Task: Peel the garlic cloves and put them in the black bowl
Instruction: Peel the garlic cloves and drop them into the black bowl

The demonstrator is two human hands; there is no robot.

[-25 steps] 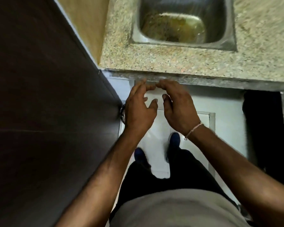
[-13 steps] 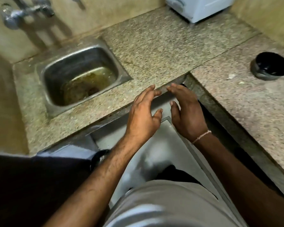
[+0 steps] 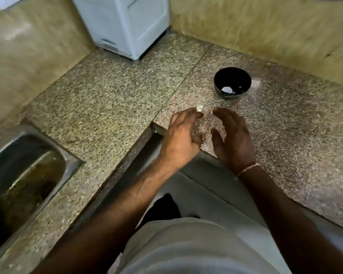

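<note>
At the far left a steel sink is set into the speckled stone counter, its basin stained brown. Toward the back, in the corner between the two yellowish walls, stands a white appliance; no brand name or lettering on it can be read, only a small dark strip low on its front, too blurred to make out.

The left hand reaches over the inner corner of the counter, fingers loosely extended and relaxed. A small pale scrap, which may be garlic or its skin, lies right at the tips of its fingers; whether they touch it or pinch it cannot be told from the blur.

Just beside it, the right hand hovers palm down with its fingers spread and straight, holding nothing. A thin pink thread circles its wrist.

Farther right and behind the hands, the black bowl stands on the counter, apart from both hands. Inside it lies a white piece, with smaller pale specks near it.
</note>
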